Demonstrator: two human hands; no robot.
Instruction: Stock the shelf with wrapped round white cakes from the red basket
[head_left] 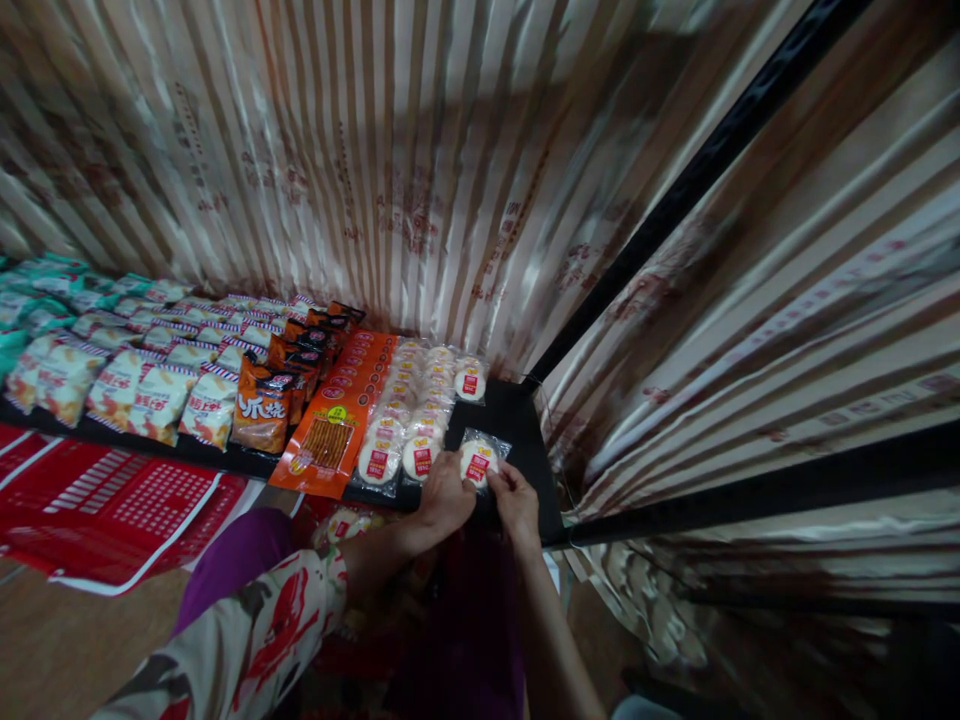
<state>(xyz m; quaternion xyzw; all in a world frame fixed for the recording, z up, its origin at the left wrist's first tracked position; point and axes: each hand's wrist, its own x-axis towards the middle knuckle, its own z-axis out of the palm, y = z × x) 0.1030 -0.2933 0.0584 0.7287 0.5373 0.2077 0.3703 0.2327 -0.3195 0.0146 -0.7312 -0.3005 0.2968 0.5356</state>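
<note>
Both my hands meet at the front right of a black shelf [517, 420]. My left hand [444, 497] and my right hand [515, 503] pinch the same clear packet with a round white cake and a red label [478, 461], which lies on the shelf's front edge. Just left of it run two rows of the same round cake packets [409, 415], and one more packet [470, 384] sits at the back. My left arm wears a floral sleeve.
Left of the cakes lie long orange snack packs [334, 425], dark orange bags [262, 405] and rows of white and green snack bags [120, 385]. Red baskets [112, 505] sit below the shelf at left. Striped curtains hang behind and to the right.
</note>
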